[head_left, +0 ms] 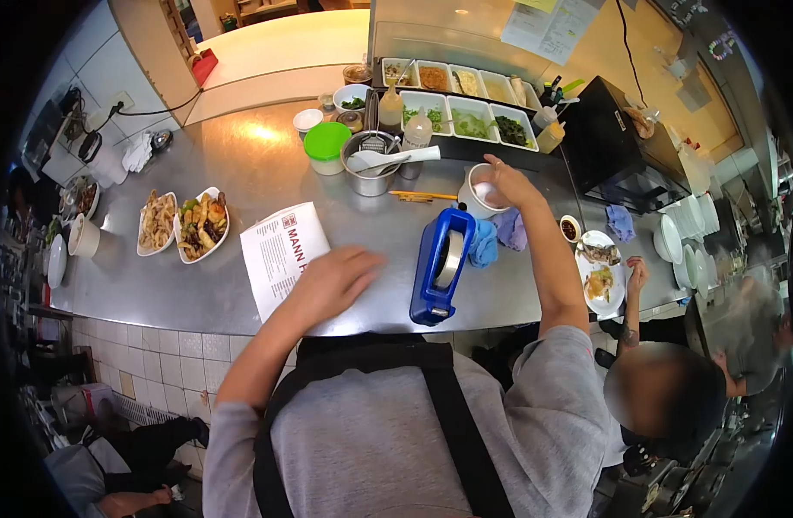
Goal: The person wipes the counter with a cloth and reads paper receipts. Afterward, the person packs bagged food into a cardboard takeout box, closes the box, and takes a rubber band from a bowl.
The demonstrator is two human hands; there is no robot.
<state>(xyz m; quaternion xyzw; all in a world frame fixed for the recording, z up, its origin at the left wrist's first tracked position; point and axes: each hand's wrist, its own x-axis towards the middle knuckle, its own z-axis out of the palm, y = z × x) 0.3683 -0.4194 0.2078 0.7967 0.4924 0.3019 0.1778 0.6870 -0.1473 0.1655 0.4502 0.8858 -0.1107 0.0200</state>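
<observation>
My left hand (340,278) hovers over the lower right of a white printed paper (284,250) with red lettering. Its fingers are stretched out, slightly blurred, and hold nothing that I can see. Farther right, my right hand (507,184) is at the rim of a white bowl (468,195), fingers curled over its edge. Something white lies inside the bowl, partly covered by the hand. Between my hands stands a blue tape dispenser (431,268) with a roll in it. Blue cloths (484,244) lie just below the bowl, and pencils (424,196) lie to its left.
Two dishes of food (201,226) sit at the left. Behind are a green-lidded tub (327,142), a metal pot of utensils (368,183) and several topping trays (472,118). At the right, a co-worker's hand (637,274) is beside a white plate of food (617,292).
</observation>
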